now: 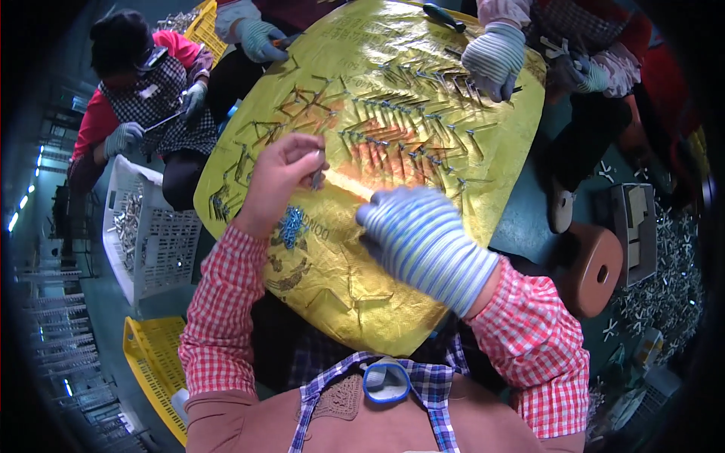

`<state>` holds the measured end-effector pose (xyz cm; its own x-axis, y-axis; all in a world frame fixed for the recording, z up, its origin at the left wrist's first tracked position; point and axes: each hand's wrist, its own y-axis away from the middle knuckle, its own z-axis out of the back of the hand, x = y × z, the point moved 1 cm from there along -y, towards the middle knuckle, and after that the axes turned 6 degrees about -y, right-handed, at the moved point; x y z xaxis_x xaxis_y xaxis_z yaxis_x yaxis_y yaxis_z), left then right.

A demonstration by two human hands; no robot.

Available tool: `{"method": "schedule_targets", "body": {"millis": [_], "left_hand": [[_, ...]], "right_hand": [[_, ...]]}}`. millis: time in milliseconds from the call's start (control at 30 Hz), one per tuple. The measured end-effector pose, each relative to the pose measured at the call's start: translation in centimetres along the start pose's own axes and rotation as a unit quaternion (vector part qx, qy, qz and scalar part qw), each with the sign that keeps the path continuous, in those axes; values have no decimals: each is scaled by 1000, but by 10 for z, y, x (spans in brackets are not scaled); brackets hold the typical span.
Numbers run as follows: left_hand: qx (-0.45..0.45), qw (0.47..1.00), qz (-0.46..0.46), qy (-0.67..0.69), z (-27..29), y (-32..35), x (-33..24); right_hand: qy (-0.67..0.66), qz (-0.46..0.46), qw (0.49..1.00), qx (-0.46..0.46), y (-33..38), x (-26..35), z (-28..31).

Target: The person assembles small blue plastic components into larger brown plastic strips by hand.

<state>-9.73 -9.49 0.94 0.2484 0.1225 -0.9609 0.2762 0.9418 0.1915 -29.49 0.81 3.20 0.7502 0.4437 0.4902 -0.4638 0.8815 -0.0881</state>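
My left hand [283, 175], bare, is closed in a pinch on a small dark metal piece [318, 172] above the middle of the yellow sheet. To its right my right hand [427, 240], in a white glove with blue stripes, has its fingers curled in. What it holds, if anything, is hidden. A bright streak runs between the two hands; whether it is a metal strip or glare I cannot make out. Beneath my left wrist lies a heap of small blue screws [290, 226]. Several thin bent metal parts with screws [385, 143] lie in rows beyond my hands.
The yellow sheet [355, 321] carries loose bent metal rods [370, 300] near me. Across it are co-workers' gloved hands [495, 60] and a dark-handled tool [444, 16]. A white crate [162, 241] of metal parts and a yellow crate [155, 362] stand left, a brown stool [593, 268] right.
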Motion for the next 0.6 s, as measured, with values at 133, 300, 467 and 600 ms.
{"method": "schedule_targets", "body": {"millis": [133, 300, 467, 600], "left_hand": [[32, 984, -110, -137, -17, -92, -32], [-9, 970, -57, -236, -37, -206, -23], [-61, 951, -34, -301, -57, -245, 2], [-97, 922, -10, -375, -49, -259, 24]], "right_hand": [[-4, 20, 1000, 16, 14, 6, -3], [-16, 2, 999, 31, 20, 9, -1], [-25, -28, 998, 42, 31, 5, 4], [-41, -43, 997, 55, 28, -1, 1]]}}
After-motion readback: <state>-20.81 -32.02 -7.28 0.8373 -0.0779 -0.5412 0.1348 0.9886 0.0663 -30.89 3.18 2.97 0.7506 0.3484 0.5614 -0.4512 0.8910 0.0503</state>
